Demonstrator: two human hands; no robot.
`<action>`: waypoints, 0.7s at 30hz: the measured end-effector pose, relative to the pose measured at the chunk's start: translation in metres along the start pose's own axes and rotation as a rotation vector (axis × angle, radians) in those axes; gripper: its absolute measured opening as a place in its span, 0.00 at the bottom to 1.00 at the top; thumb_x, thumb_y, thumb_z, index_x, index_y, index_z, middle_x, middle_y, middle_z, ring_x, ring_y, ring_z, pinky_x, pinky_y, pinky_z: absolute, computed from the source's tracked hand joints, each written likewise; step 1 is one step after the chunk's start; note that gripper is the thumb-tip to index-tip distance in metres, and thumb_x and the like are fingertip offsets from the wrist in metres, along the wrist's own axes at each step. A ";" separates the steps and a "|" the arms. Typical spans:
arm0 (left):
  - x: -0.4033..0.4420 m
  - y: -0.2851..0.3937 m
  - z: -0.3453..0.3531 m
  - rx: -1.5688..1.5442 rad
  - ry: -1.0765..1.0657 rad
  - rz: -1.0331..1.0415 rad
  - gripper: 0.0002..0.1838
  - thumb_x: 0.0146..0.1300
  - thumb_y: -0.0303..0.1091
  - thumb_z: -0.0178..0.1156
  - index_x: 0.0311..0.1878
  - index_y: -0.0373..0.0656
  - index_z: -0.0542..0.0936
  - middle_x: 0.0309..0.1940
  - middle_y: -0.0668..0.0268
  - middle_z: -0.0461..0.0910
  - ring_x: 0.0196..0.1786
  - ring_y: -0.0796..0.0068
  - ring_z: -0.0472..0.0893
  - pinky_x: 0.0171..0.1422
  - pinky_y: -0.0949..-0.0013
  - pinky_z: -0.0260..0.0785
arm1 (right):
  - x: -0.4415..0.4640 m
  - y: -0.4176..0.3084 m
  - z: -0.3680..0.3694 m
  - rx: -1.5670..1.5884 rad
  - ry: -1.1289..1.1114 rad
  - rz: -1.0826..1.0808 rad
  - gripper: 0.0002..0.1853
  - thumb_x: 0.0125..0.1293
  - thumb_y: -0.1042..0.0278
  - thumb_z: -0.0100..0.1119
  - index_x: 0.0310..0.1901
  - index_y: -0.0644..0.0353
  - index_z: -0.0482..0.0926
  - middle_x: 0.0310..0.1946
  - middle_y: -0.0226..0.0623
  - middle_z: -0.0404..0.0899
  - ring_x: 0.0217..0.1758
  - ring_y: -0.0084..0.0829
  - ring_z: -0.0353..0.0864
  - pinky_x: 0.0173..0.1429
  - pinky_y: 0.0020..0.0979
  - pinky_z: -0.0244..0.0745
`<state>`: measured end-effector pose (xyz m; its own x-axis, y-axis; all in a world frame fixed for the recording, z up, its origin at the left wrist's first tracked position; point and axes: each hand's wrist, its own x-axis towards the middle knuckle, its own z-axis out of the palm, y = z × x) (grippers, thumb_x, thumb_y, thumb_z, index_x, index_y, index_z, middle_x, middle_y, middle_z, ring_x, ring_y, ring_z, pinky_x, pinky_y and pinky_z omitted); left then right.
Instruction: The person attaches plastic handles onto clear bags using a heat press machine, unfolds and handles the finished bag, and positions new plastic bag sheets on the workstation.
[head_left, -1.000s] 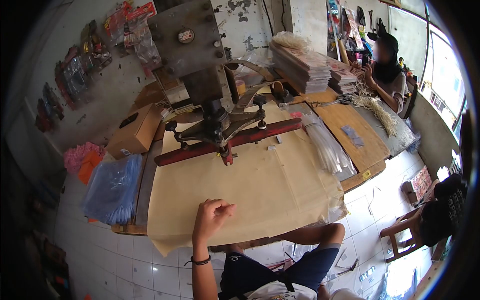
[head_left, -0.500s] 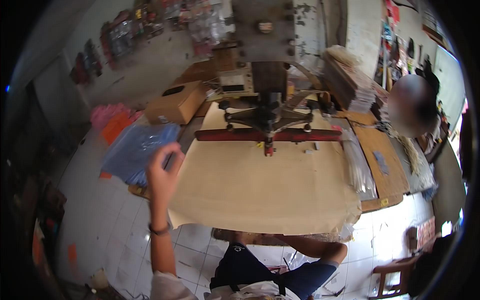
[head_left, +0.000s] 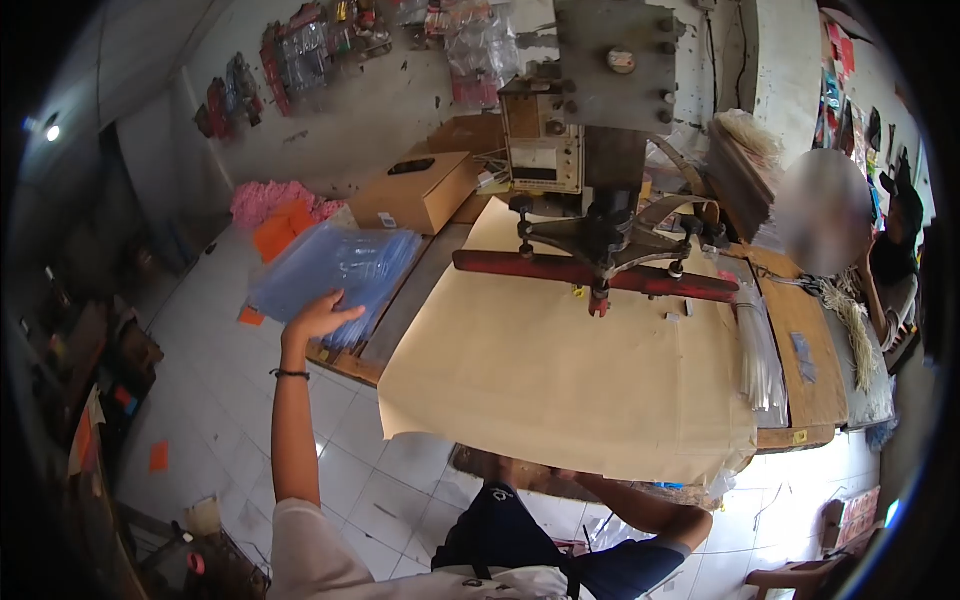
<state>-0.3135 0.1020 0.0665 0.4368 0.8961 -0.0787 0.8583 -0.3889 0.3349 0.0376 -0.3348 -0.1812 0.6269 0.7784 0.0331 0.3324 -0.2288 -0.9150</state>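
My left hand is at the near edge of a stack of clear blue plastic sheets, with thumb and fingers apart. The sheets lie at the table's left side. My right forearm reaches to the table's front edge, where the hand is hidden below a large tan sheet. That sheet covers the middle of the table. Above it stands a press with a long red bar.
A cardboard box stands behind the blue sheets. Clear plastic strips lie right of the tan sheet, beside a brown board. Another person is at the far right.
My left hand has come down from above the table's left edge onto the blue sheets, its fingers less curled. The view has turned left.
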 end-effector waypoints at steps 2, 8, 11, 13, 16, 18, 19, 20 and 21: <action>-0.003 0.003 -0.006 -0.024 -0.009 -0.022 0.53 0.65 0.69 0.58 0.76 0.28 0.61 0.78 0.45 0.59 0.79 0.53 0.63 0.80 0.62 0.57 | 0.000 -0.004 0.001 -0.006 0.002 -0.009 0.07 0.69 0.67 0.60 0.43 0.60 0.82 0.37 0.40 0.82 0.39 0.39 0.80 0.42 0.38 0.75; 0.035 -0.033 -0.013 -0.219 -0.091 -0.022 0.36 0.66 0.57 0.65 0.68 0.39 0.77 0.62 0.48 0.80 0.65 0.60 0.80 0.70 0.66 0.66 | -0.007 -0.007 -0.004 -0.014 0.020 -0.022 0.08 0.69 0.66 0.60 0.43 0.60 0.82 0.37 0.41 0.82 0.40 0.39 0.81 0.43 0.38 0.75; 0.018 -0.005 -0.025 -0.086 -0.110 -0.039 0.40 0.62 0.60 0.67 0.68 0.38 0.77 0.65 0.47 0.78 0.67 0.59 0.78 0.71 0.66 0.66 | -0.020 0.000 -0.016 -0.009 0.071 -0.019 0.08 0.69 0.66 0.60 0.44 0.60 0.82 0.38 0.41 0.82 0.40 0.39 0.81 0.43 0.38 0.76; 0.015 0.003 -0.029 0.062 -0.113 -0.015 0.43 0.59 0.63 0.68 0.68 0.38 0.77 0.66 0.47 0.77 0.68 0.57 0.77 0.72 0.65 0.66 | -0.032 0.010 -0.031 -0.008 0.137 0.006 0.08 0.69 0.66 0.60 0.44 0.60 0.83 0.38 0.42 0.83 0.41 0.39 0.81 0.44 0.38 0.76; 0.028 -0.012 -0.023 -0.036 -0.138 -0.035 0.46 0.57 0.65 0.69 0.69 0.37 0.76 0.68 0.47 0.75 0.71 0.57 0.74 0.75 0.63 0.62 | -0.063 0.040 -0.065 -0.026 0.317 0.083 0.09 0.69 0.65 0.61 0.44 0.60 0.83 0.38 0.42 0.83 0.41 0.40 0.81 0.44 0.38 0.76; 0.030 -0.005 -0.027 0.032 -0.158 -0.063 0.45 0.58 0.63 0.68 0.69 0.37 0.75 0.70 0.49 0.74 0.73 0.57 0.72 0.77 0.62 0.59 | -0.084 0.071 -0.085 -0.056 0.435 0.143 0.09 0.70 0.65 0.61 0.44 0.60 0.83 0.39 0.42 0.83 0.41 0.40 0.82 0.44 0.38 0.76; 0.029 0.000 -0.030 0.066 -0.169 -0.077 0.44 0.59 0.62 0.68 0.69 0.38 0.75 0.70 0.50 0.73 0.74 0.56 0.71 0.78 0.61 0.58 | -0.092 0.086 -0.093 -0.067 0.495 0.176 0.09 0.70 0.65 0.61 0.44 0.60 0.83 0.39 0.42 0.83 0.41 0.40 0.82 0.45 0.38 0.76; 0.030 0.004 -0.034 0.093 -0.192 -0.086 0.42 0.60 0.61 0.67 0.69 0.39 0.76 0.71 0.51 0.73 0.74 0.56 0.71 0.78 0.61 0.57 | -0.101 0.102 -0.101 -0.079 0.549 0.216 0.09 0.70 0.65 0.61 0.44 0.61 0.83 0.39 0.42 0.83 0.41 0.40 0.82 0.45 0.38 0.77; 0.031 0.009 -0.040 0.119 -0.214 -0.093 0.41 0.61 0.60 0.67 0.69 0.39 0.76 0.72 0.52 0.72 0.75 0.56 0.70 0.79 0.60 0.56 | -0.106 0.117 -0.106 -0.096 0.591 0.249 0.09 0.70 0.65 0.61 0.45 0.61 0.83 0.39 0.43 0.83 0.42 0.40 0.82 0.45 0.38 0.77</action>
<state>-0.3031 0.1349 0.1046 0.3902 0.8687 -0.3052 0.9177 -0.3404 0.2046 0.0849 -0.5064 -0.2487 0.9663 0.2488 0.0658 0.1718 -0.4334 -0.8847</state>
